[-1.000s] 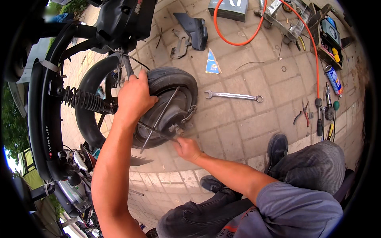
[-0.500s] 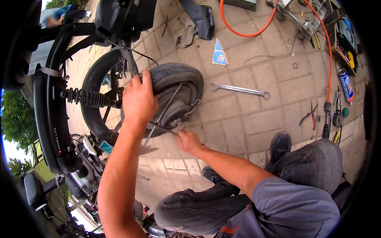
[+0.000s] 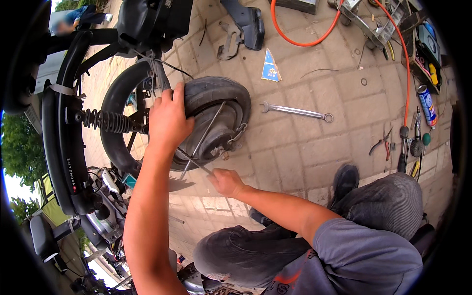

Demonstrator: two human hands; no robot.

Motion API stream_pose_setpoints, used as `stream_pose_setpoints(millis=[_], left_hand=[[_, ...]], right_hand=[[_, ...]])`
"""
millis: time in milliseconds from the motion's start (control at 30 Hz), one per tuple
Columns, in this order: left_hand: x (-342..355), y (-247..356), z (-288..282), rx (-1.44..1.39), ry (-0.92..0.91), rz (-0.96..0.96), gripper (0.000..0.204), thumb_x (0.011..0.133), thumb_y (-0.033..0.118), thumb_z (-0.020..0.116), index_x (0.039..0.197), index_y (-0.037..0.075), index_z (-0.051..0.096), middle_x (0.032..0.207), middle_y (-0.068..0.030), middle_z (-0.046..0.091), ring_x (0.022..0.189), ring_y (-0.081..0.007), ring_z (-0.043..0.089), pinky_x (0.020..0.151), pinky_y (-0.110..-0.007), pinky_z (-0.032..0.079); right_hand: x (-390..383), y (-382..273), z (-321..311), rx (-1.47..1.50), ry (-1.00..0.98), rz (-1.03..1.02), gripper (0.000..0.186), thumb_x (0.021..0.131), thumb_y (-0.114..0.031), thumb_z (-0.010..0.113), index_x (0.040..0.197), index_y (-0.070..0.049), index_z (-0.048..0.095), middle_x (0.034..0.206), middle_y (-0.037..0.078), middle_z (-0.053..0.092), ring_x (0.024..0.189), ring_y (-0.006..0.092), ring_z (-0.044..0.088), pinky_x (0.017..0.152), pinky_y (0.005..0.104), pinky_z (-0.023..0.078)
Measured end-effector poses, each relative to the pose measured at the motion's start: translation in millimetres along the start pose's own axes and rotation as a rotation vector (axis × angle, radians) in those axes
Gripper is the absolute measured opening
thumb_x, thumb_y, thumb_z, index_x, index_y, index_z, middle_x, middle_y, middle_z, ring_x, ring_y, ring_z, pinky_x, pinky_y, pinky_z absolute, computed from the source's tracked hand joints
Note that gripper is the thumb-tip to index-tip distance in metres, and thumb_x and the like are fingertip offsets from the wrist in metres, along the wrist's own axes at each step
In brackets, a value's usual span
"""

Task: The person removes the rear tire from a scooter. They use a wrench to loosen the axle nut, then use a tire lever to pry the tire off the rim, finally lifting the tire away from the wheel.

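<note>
My left hand [image 3: 168, 118] grips the black tyre [image 3: 219, 88] of a scooter wheel, fingers curled over its upper left part. Below the wheel's hub [image 3: 216, 140], my right hand [image 3: 227, 182] is closed on the end of a dark flat metal lever [image 3: 194, 161] that reaches up-left into the wheel's rim. A second, thin metal rod [image 3: 212, 119] crosses the wheel face diagonally. Just left of the wheel stand the black frame [image 3: 66, 137] and coil shock absorber [image 3: 105, 120], with a curved black mudguard [image 3: 114, 142] behind.
A combination wrench [image 3: 295, 111] lies right of the wheel. Farther right are pliers [image 3: 381, 145], a spray can [image 3: 427, 105], an orange hose [image 3: 314, 43] and a toolbox [image 3: 425, 59]. Black plastic parts [image 3: 250, 27] lie beyond. Another person [image 3: 83, 17] is at upper left. My feet [image 3: 345, 182] are below.
The view has shifted, and the other person has come into it. My right hand has moved down and left with the lever. My left hand remains curled on the tyre.
</note>
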State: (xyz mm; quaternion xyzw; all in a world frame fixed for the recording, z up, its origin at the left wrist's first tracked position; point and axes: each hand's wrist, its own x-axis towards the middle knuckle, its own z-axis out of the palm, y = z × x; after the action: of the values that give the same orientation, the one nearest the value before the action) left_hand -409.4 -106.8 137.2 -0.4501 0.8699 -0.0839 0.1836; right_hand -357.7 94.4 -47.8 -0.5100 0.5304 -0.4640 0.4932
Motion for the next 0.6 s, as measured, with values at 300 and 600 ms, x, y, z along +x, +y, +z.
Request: stream_pose_setpoints(millis=[300,600], left_hand=[[-7,-4,-3,-0.028,-0.006,0.053,0.084,0.062,0.017,0.080,0.136,0.009,0.041,0.115,-0.0168,0.055,0.104,-0.0359,0.056,0.089,-0.045,0.046],[-6,-10,-2,-0.058,-0.025,0.012,0.083,0.064,0.017,0.078,0.138,0.013,0.039,0.118,-0.0162,0.054,0.110,-0.0354,0.053,0.090,-0.048,0.045]], right_hand=[[53,-50,-37,-0.273,-0.839,0.191,0.054,0.095,-0.047,0.044,0.101,0.001,0.069,0.110,0.019,0.065,0.105,0.0349,0.061,0.089,0.0487,0.045],[91,-31,-33,-0.166,-1.299,0.335,0.074,0.087,-0.069,0.047,0.108,-0.001,0.067,0.111,0.012,0.063,0.103,0.0268,0.060,0.083,0.0474,0.051]])
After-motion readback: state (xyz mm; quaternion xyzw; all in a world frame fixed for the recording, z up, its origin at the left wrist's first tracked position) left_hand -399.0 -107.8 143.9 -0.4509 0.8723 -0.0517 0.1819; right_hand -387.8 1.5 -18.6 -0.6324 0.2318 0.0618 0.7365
